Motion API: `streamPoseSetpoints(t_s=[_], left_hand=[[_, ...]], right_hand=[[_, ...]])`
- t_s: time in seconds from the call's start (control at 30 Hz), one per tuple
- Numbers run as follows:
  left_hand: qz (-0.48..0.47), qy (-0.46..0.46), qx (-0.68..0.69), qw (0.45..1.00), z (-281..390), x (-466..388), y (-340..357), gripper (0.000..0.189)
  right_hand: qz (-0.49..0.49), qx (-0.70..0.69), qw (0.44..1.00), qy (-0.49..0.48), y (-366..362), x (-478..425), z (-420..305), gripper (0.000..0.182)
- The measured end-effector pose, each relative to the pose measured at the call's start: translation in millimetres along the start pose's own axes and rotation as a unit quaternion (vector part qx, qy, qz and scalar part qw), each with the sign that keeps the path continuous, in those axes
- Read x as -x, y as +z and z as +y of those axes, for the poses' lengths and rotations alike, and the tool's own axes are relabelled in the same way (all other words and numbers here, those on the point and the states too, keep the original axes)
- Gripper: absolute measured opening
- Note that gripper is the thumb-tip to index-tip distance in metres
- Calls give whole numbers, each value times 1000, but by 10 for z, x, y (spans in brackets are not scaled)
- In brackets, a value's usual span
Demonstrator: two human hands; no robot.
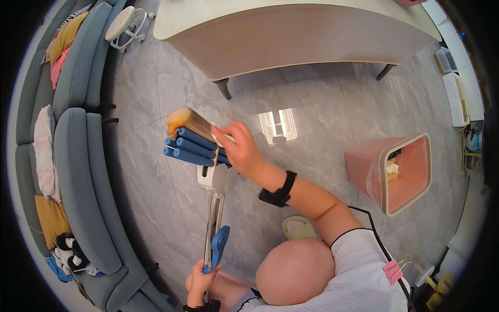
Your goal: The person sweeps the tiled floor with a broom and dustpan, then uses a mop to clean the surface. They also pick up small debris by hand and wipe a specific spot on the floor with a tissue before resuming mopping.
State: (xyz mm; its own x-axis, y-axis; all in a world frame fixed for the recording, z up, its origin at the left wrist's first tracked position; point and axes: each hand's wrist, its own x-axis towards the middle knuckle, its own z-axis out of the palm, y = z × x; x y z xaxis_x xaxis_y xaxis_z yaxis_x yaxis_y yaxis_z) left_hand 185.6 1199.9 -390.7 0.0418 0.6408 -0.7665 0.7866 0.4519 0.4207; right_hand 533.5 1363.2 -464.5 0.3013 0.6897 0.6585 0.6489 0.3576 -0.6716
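My left hand [203, 275] is closed around the metal pole of a mop [215, 177], near its blue handle grip [220, 243]. At the pole's far end is a white plastic head with several blue foam-covered rollers [197, 146]. My right hand [239, 146] grips the white handle of a brush [195, 121] and holds it over the rollers. The brush's tip is covered by something yellowish, and it appears to touch or lie just beside the uppermost roller. Black bands are on both wrists.
A pink bin [366, 165] with a liner and some waste stands at right. Ahead is a white table [284, 43] with dark legs. A blue-grey sofa [78, 187] runs along the left, and a white wheeled stool [124, 23] stands at upper left. A slipper [298, 228] is on the tiled floor.
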Motion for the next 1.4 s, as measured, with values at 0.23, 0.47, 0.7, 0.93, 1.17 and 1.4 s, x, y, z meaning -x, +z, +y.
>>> streamPoseSetpoints(t_s=[0.23,0.47,0.7,0.93,1.17,1.4], left_hand=[[4,16,7,1000,-235,-48,-1,25],[1,31,-20,999,-220,-68,-7,25],[19,-6,-45,999,-24,14,21,24],[-6,-20,-4,1000,-307,-74,-8,33],[3,-40,-116,992,-545,-142,-122,35],[-1,-44,-76,996,-453,-177,-112,34]], right_hand=[[-71,27,974,212,-51,1094,545,37],[83,-69,994,-13,-150,-621,-279,45],[-26,-24,991,133,35,523,257,41],[33,-173,982,71,-169,-775,96,31],[-186,-187,964,44,-230,-279,413,6],[-167,-48,964,200,-344,439,676,19]])
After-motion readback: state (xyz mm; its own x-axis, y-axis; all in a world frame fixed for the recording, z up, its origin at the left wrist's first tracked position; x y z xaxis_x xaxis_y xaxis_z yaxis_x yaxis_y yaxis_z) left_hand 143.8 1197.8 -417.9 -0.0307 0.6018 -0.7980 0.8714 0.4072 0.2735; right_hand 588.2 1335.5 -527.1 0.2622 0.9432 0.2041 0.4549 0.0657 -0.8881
